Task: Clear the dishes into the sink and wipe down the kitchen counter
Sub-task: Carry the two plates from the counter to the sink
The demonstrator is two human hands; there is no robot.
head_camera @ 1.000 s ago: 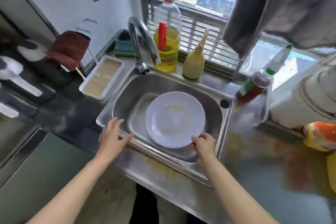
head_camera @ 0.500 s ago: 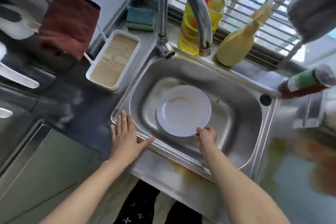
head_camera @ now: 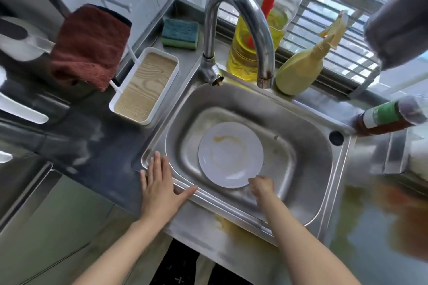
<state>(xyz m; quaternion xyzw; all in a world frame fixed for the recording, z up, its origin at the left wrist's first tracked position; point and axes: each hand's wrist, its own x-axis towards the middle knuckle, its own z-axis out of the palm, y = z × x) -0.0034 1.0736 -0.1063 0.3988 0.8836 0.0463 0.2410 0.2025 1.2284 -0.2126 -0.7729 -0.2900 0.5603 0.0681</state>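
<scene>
Nearest to you, on the steel counter point(head_camera: 231, 259) in front of the sink point(head_camera: 308, 146), there is a yellow smear point(head_camera: 229, 227) that the wiping must reach. Your left hand point(head_camera: 159, 190) lies flat on the near left corner of the sink rim, with the fingers straight and together and the thumb spread along the edge. It holds nothing. Your right hand point(head_camera: 261, 186) is down inside the basin, with the fingers curled at the near right edge of the plate point(head_camera: 230, 155). I cannot tell if they pinch the rim or only touch it.

The plate lies flat on the basin floor, a little left of the middle, face up, with a yellow ring of sauce on it. It is round, so it has no long axis and points in no direction. I judge it light and stiff, perhaps breakable, and smooth enough that greasy fingers may slip. The rim is the place to take it, thumb on top and fingers under.

Farther away, the faucet point(head_camera: 240, 11) arches over the far side of the basin. A sponge point(head_camera: 180, 33) lies at the far left corner, and a red cloth point(head_camera: 90, 46) hangs at the left. Both look soft and easy to squeeze for the wiping.
</scene>
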